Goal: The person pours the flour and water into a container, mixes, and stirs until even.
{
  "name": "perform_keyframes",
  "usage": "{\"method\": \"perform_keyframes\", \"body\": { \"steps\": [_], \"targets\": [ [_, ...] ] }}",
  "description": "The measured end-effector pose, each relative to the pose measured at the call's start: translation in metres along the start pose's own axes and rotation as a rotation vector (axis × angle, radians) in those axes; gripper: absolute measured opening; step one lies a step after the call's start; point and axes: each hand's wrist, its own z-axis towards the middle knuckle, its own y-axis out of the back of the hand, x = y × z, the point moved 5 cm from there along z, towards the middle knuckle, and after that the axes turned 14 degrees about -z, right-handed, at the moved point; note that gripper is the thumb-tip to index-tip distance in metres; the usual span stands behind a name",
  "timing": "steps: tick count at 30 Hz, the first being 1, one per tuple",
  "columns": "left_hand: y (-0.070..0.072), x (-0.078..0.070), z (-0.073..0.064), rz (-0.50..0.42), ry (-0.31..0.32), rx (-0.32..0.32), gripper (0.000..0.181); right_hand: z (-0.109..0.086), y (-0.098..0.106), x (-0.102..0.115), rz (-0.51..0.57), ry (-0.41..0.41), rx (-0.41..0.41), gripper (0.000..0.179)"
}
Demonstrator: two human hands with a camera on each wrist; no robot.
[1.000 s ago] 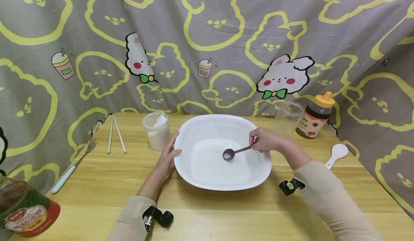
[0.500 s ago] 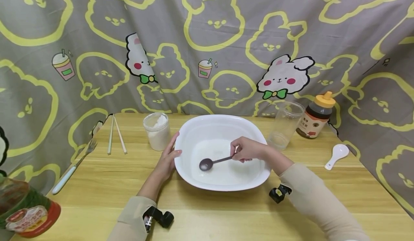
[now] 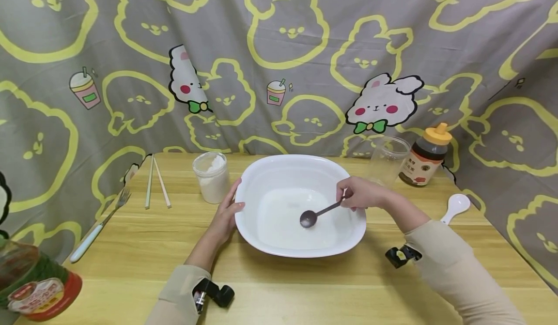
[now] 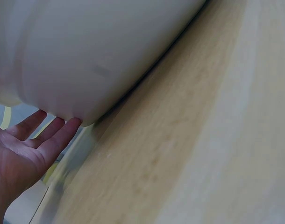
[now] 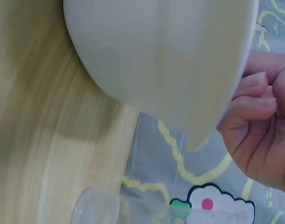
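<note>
A white basin (image 3: pixel 301 253) stands on the table, with a shallow whitish liquid in its bottom. My left hand (image 3: pixel 225 218) holds its left side, thumb over the rim and fingers against the outer wall. In the left wrist view several fingertips of that hand (image 4: pixel 28 151) touch the wall. Over the basin's right rim, my right hand (image 3: pixel 359 193) pinches the handle of a dark brown spoon (image 3: pixel 308 219). The spoon's bowl is low inside the basin, near the middle. From the right wrist, curled fingers of the right hand (image 5: pixel 259 112) show behind the rim, the spoon hidden.
Left of the basin are a jar of white powder (image 3: pixel 213 182), chopsticks (image 3: pixel 160 179), a fork (image 3: pixel 102 223) and a red-lidded jar (image 3: pixel 41 286). On the right stand a clear cup (image 3: pixel 385 158), a yellow-capped bottle (image 3: pixel 424 158) and a white spoon (image 3: pixel 457 205). A patterned curtain (image 3: pixel 301 121) hangs behind.
My right hand swept the brown spoon left through the basin, then back to the right, ending slightly nearer than at first. The left hand and basin stayed in place.
</note>
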Motion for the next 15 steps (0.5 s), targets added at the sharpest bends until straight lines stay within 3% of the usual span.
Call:
{"method": "perform_keyframes", "body": {
  "steps": [7, 11, 15],
  "targets": [
    [0.000, 0.000, -0.001, -0.001, 0.009, 0.000, 0.067, 0.015, 0.001, -0.006, 0.002, -0.060, -0.106, 0.009],
    [-0.001, 0.000, -0.001, -0.004, 0.008, -0.002, 0.067, 0.029, -0.010, 0.004, 0.037, -0.005, -0.125, 0.008],
    [-0.001, -0.001, -0.001, -0.006, 0.004, 0.001, 0.067, 0.037, -0.025, 0.016, 0.070, 0.091, -0.060, 0.006]
  ]
}}
